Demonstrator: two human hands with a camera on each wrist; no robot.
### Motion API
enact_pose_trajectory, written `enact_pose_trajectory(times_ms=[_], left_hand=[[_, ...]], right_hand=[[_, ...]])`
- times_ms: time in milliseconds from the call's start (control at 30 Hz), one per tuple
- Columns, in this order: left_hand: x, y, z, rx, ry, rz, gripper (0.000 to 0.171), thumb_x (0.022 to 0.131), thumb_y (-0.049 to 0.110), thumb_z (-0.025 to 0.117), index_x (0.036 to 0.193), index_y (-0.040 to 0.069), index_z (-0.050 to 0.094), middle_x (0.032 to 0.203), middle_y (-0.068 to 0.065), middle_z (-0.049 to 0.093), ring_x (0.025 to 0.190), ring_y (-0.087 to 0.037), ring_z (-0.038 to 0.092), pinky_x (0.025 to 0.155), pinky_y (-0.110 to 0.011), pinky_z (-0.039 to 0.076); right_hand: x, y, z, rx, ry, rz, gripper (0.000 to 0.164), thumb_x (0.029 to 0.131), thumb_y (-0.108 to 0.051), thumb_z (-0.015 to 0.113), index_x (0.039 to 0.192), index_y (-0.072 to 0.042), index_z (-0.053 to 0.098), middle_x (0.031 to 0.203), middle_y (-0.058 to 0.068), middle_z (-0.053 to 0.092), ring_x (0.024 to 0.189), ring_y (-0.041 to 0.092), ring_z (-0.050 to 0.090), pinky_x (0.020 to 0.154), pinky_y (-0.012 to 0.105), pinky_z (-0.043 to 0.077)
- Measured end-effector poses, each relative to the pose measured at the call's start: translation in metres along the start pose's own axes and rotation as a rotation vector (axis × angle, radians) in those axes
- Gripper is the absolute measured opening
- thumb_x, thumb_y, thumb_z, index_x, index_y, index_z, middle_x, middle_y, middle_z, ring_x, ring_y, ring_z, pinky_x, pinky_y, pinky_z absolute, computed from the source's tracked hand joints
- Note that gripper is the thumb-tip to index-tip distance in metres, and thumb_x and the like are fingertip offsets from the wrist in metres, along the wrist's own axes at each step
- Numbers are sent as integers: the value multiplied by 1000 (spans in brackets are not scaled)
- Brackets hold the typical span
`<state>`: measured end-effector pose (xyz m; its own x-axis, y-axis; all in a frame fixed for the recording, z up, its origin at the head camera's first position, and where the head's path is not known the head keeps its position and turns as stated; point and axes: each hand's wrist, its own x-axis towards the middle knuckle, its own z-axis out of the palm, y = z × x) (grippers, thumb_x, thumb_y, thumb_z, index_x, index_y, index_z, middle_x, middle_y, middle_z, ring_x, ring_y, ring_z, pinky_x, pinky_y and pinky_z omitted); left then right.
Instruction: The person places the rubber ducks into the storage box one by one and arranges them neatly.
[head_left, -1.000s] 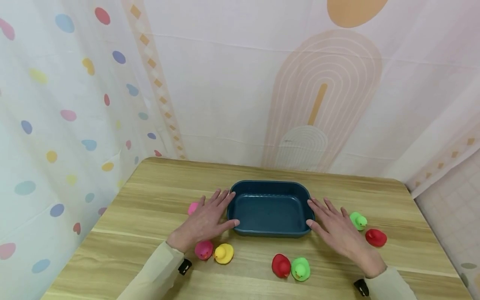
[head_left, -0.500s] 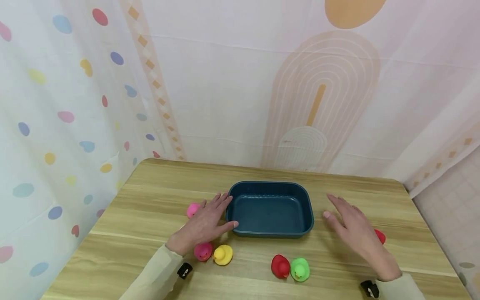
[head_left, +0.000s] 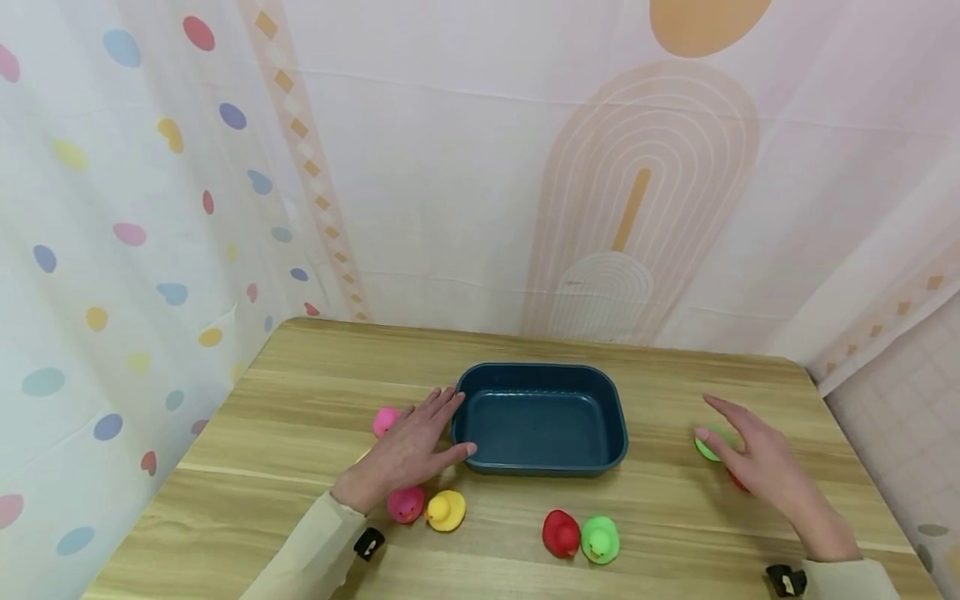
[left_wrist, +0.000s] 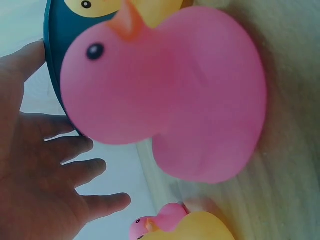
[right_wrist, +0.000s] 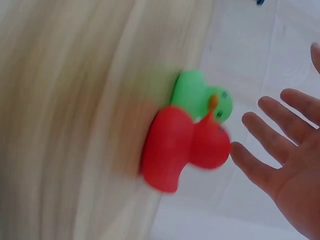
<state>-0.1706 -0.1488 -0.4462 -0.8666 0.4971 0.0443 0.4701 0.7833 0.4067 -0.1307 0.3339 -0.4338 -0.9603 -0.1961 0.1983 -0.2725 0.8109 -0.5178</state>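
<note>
My left hand rests with straight fingers against the left side of a dark blue rectangular tray. Near that wrist sit a dark pink rubber duck and a yellow rubber duck; a light pink duck lies beyond the hand. The left wrist view also has a second yellow duck, mostly hidden from the head view. Fingers extended and holding nothing, my right hand hovers over a green duck and a red duck, partly covering both in the head view.
Another red duck and green duck sit side by side in front of the tray. The wooden table ends at a patterned curtain behind and at the left.
My right hand has left the tray's right side and moved right, over the green and red ducks there. My left hand stays against the tray.
</note>
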Motion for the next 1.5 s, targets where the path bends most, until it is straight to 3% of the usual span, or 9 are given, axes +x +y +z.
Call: enact_pose_trajectory(times_ms=[300, 733, 1100, 1267, 1500], left_hand=[[0, -1, 1, -8, -3, -3, 83, 100, 54, 62, 159, 1, 36, 167, -18, 30, 154, -41, 26, 117, -68, 28], [0, 1, -1, -32, 2, -7, 83, 100, 55, 63, 159, 2, 38, 168, -16, 30, 154, -38, 26, 118, -64, 30], [0, -1, 2, -32, 21, 1, 81, 100, 53, 64, 158, 1, 40, 166, -18, 32, 153, -39, 29, 117, -62, 33], [0, -1, 4, -39, 53, 8, 79, 99, 51, 66, 155, 0, 44, 162, -20, 38, 146, -42, 40, 112, -58, 42], [0, 0, 5, -55, 67, -9, 78, 98, 52, 67, 155, 3, 46, 161, -18, 40, 144, -41, 44, 110, -57, 45]], right_hand=[[-3, 24, -6, 0, -75, 21, 74, 98, -29, 74, 151, 11, 40, 142, 41, 49, 129, 60, 46, 98, 73, 41], [-3, 37, -10, 3, -116, 47, 45, 96, -24, 77, 132, 2, 66, 133, 29, 63, 119, 56, 58, 92, 68, 50], [-1, 39, -8, -9, -134, 64, 33, 98, -19, 74, 125, -1, 71, 127, 24, 68, 111, 50, 64, 87, 62, 55], [-2, 35, -7, -9, -94, 41, 30, 97, -12, 74, 124, 2, 71, 125, 27, 68, 111, 54, 63, 88, 65, 54], [-4, 25, -7, -43, 45, -39, 28, 92, -10, 79, 119, -1, 74, 119, 21, 72, 107, 48, 67, 84, 62, 55]])
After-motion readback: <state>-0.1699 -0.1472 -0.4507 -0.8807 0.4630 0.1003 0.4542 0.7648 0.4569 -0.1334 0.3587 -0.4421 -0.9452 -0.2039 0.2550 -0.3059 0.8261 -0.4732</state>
